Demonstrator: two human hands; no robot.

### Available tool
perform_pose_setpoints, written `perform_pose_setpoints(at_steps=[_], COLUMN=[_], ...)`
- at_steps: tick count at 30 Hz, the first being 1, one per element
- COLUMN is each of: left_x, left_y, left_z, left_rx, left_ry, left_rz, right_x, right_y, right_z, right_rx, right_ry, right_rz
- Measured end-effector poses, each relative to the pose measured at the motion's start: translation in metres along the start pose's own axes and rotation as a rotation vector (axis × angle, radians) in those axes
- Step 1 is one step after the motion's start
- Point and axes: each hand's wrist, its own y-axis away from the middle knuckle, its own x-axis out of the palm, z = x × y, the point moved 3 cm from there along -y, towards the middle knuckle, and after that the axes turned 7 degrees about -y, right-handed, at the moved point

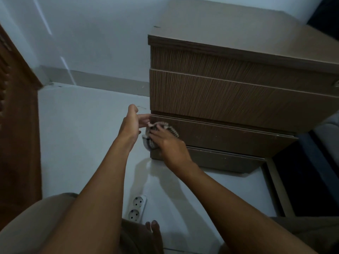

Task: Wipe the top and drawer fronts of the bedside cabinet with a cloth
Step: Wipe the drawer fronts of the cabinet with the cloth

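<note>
Against the lower drawer front (229,134) of the bedside cabinet (238,85), at its left end, the right hand (165,142) presses a bunched, patterned cloth (156,132). Just left of it, the left hand (131,123) hovers with fingers loosely spread, holding nothing, its fingertips near the drawer's corner. No writing is readable anywhere. On the near floor lies a white power strip (136,208), partly hidden by a knee. The cabinet's right side is cut off, and the dim light blurs the cloth's pattern.
</note>
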Motion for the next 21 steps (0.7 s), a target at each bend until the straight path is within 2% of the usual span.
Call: perform_pose_setpoints(at_steps=[2,5,9,13,15,17,21], left_x=[0.003,0.01,0.028,0.038,0.041,0.043,0.041], left_y=[0.0,0.0,0.013,0.021,0.024,0.026,0.027], left_z=[0.001,0.004,0.007,0.003,0.003,0.003,0.002], left_rx=[0.006,0.053,0.148,0.126,0.115,0.126,0.129], left_ry=[-0.054,-0.193,-0.267,-0.265,-0.265,-0.273,-0.276], left_rz=[-0.033,-0.178,-0.294,-0.332,-0.331,-0.326,-0.344], right_x=[0.001,-0.015,-0.041,-0.071,-0.09,-0.106,-0.129], right_y=[0.019,0.061,0.117,0.159,0.173,0.181,0.178], right_z=[-0.01,-0.023,-0.046,-0.074,-0.089,-0.106,-0.141], right_rx=[0.062,0.263,0.674,1.014,1.076,1.077,1.034], right_ry=[-0.142,-0.427,-0.672,-0.602,-0.617,-0.635,-0.709], right_rz=[-0.017,-0.252,-0.727,-1.235,-1.441,-1.568,-1.633])
